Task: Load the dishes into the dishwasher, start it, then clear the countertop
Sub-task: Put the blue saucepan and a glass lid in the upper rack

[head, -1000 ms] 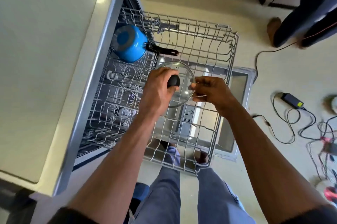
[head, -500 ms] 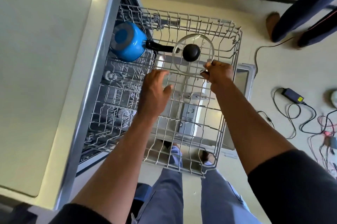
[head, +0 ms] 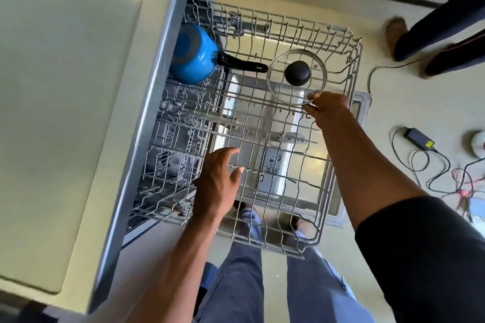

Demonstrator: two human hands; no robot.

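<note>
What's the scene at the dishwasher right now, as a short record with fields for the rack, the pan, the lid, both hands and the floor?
Rack: wire dishwasher rack, pulled out over the open door
Saucepan: blue, upside down in the rack's far left corner, black handle pointing toward the lid
Glass lid: black knob facing up, in the rack's far right part
Right hand: fingers pinch the lid's near rim
Left hand: open, holds nothing, over the rack's near left part
Floor: power adapter at right
</note>
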